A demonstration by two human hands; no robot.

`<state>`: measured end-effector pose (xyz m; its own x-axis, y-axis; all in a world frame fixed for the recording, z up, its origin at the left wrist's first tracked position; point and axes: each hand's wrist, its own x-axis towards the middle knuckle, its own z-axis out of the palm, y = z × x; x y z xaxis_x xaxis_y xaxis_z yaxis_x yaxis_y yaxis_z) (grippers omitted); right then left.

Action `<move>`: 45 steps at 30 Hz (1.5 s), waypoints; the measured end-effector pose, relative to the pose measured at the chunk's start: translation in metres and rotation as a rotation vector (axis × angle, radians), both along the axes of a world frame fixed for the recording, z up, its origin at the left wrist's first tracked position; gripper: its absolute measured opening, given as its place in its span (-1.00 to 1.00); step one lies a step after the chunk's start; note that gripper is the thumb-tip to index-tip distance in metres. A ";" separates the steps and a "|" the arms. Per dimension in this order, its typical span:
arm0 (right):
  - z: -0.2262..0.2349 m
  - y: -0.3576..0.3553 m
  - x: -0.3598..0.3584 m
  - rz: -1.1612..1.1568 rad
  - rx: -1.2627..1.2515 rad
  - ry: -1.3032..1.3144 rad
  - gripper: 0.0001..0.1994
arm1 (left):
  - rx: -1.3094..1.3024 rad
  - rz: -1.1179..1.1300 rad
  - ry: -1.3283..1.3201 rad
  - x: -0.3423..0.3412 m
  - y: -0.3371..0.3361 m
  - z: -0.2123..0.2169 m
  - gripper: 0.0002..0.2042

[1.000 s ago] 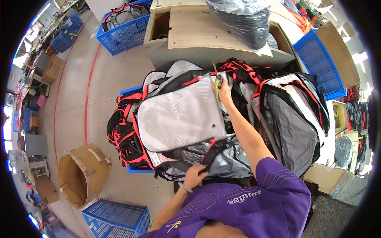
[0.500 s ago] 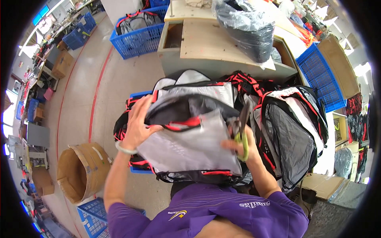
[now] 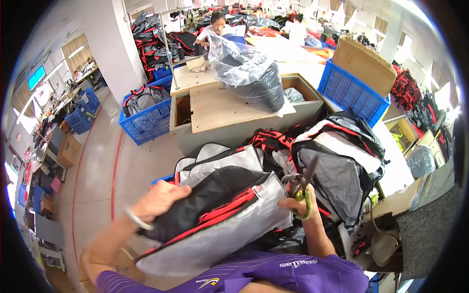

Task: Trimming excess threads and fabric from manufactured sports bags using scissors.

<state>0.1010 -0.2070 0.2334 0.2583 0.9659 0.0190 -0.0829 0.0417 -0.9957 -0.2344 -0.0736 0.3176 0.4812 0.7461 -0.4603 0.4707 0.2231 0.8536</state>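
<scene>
A silver and black bag point(image 3: 234, 215) with red trim is spread in front of me, its black inner side turned up. My left hand point(image 3: 161, 199), a pale band at its wrist, is closed on the bag's black panel at the left. At the right, my right hand point(image 3: 311, 212) holds scissors point(image 3: 304, 195) with yellow-green wrapped handles, blades pointing up and away. Its thumb presses the bag's silver edge. Another grey, black and red bag point(image 3: 332, 168) lies just beyond the scissors. Behind the held bag are more silver panels point(image 3: 220, 159).
A wooden-topped bench point(image 3: 210, 105) stands ahead, bearing a clear plastic bag of black material point(image 3: 254, 80). Blue crates point(image 3: 146, 122) stand on the floor at left and, with cardboard, on the right point(image 3: 349, 90). A person point(image 3: 207, 36) is beyond the bench.
My view has tilted up. The bag has been turned, its left end now lower and nearer me. My left hand has gone from lying spread on it to gripping its black panel; the scissors stay in my right.
</scene>
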 end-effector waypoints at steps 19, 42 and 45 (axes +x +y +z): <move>-0.073 0.044 -0.032 0.618 0.212 -0.466 -0.17 | -0.332 -0.308 0.103 -0.016 -0.012 -0.201 -0.66; 0.121 0.043 -0.014 0.189 0.363 0.292 -0.64 | 0.155 -0.520 0.750 0.042 0.036 0.120 -0.63; 0.044 0.038 0.006 0.120 0.213 0.189 -0.64 | 0.361 -0.962 -0.653 0.016 0.035 -0.070 -0.63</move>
<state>0.1073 -0.1694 0.2776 0.1609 0.9691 0.1871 -0.2831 0.2269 -0.9319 -0.2185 -0.0388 0.2473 0.9719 -0.0079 0.2354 -0.2281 -0.2796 0.9326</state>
